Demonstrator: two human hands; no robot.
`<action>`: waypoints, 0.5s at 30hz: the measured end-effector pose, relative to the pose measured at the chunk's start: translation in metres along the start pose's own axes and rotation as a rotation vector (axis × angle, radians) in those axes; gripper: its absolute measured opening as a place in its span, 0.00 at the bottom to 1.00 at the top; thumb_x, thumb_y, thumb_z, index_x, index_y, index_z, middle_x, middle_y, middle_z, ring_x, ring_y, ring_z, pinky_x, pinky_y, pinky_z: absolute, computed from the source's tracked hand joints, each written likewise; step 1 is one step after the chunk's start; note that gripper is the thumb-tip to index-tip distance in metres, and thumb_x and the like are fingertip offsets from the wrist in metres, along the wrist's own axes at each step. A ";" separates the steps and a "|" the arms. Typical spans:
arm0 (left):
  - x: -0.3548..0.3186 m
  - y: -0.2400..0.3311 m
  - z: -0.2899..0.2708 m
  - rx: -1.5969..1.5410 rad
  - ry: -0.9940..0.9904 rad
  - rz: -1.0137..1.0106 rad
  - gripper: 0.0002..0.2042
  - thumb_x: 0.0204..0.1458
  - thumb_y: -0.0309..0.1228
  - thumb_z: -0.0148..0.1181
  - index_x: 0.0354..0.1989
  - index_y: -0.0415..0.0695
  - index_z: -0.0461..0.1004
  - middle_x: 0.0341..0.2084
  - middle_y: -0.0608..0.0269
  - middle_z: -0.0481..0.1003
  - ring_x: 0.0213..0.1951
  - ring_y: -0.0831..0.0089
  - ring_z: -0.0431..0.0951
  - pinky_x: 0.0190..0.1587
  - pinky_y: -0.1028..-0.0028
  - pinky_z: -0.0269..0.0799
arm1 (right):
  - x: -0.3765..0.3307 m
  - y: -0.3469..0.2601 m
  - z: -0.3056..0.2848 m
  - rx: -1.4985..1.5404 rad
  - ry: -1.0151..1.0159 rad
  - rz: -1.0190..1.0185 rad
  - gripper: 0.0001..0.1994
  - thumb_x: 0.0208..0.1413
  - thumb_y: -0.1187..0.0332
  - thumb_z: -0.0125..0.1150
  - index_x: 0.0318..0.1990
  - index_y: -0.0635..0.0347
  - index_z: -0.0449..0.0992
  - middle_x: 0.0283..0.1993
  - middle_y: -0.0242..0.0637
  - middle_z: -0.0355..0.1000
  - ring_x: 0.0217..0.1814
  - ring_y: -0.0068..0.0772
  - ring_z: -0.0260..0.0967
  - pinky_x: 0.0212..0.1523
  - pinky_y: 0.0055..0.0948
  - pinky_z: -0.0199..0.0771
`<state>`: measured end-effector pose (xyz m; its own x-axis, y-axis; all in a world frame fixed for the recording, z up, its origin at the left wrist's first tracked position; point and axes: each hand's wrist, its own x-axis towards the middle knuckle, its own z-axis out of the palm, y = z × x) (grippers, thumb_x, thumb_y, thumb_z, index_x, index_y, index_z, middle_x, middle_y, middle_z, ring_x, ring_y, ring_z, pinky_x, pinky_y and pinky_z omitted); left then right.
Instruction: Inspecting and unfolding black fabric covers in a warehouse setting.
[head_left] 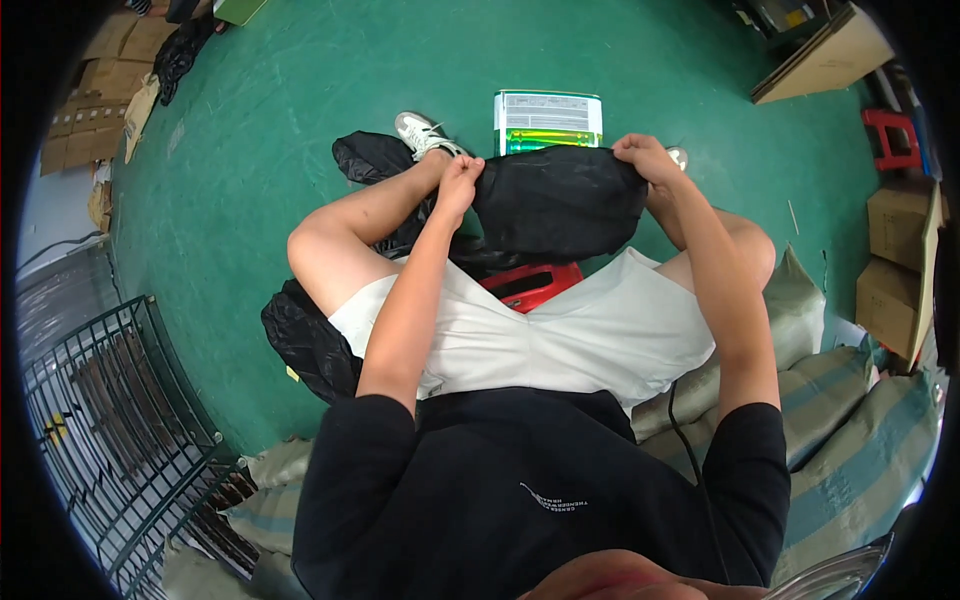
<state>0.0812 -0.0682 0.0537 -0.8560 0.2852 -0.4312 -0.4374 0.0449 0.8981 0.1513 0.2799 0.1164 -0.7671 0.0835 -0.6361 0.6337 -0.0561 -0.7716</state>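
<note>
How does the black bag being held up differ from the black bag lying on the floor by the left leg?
The held black bag is stretched between the left hand and right hand; the floor bag lies crumpled, untouched. The held bag hangs over the knees above a red stool; the floor bag rests on the green floor. Both are black, thin and wrinkled.

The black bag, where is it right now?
In the head view the black bag hangs centre frame, stretched between the left hand and right hand, just above the red stool.
</note>
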 end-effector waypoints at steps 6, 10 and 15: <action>0.042 -0.029 0.016 0.334 -0.008 0.013 0.13 0.59 0.36 0.57 0.26 0.43 0.67 0.19 0.74 0.64 0.25 0.82 0.61 0.30 0.78 0.60 | 0.069 0.061 -0.013 -0.188 0.267 -0.169 0.05 0.54 0.71 0.60 0.35 0.63 0.75 0.28 0.31 0.73 0.30 0.23 0.68 0.33 0.26 0.69; 0.080 -0.014 0.014 0.321 0.031 -0.001 0.12 0.61 0.38 0.55 0.28 0.44 0.69 0.22 0.75 0.65 0.27 0.83 0.61 0.31 0.78 0.60 | 0.098 0.061 -0.016 -0.221 0.377 -0.273 0.07 0.54 0.69 0.61 0.35 0.63 0.75 0.28 0.33 0.73 0.29 0.26 0.68 0.33 0.29 0.69; 0.142 -0.001 0.012 0.368 0.088 0.065 0.13 0.59 0.38 0.57 0.29 0.41 0.70 0.21 0.71 0.67 0.26 0.80 0.64 0.31 0.75 0.62 | 0.124 0.041 -0.012 -0.284 0.474 -0.212 0.09 0.55 0.65 0.62 0.35 0.63 0.74 0.27 0.34 0.74 0.29 0.26 0.69 0.33 0.30 0.69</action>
<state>-0.0368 -0.0168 -0.0070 -0.9059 0.2162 -0.3641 -0.2674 0.3746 0.8878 0.0835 0.3003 0.0067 -0.7927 0.5032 -0.3440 0.5236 0.2730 -0.8071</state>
